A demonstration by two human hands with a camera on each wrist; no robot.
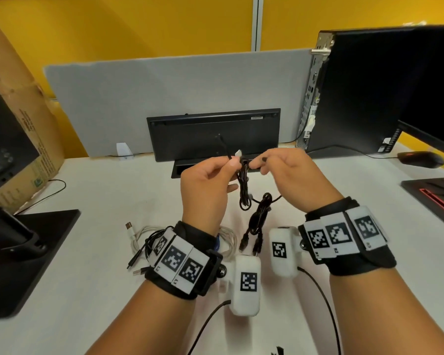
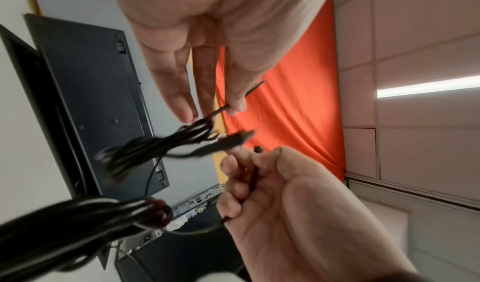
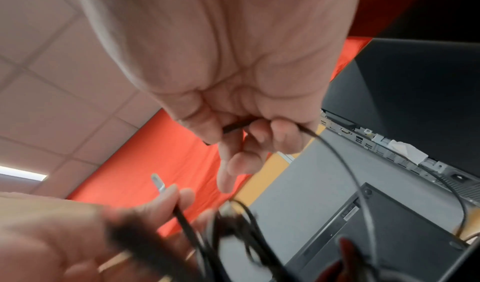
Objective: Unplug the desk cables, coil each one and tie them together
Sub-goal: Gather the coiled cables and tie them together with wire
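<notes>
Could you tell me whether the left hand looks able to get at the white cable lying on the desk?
Probably not yet: the left hand pinches a tie round the black cable coil; the white cable lies unobstructed beneath its wrist.

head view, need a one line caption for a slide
Both hands, left and right, pinch a tie around a coiled black cable above the white desk.
</notes>
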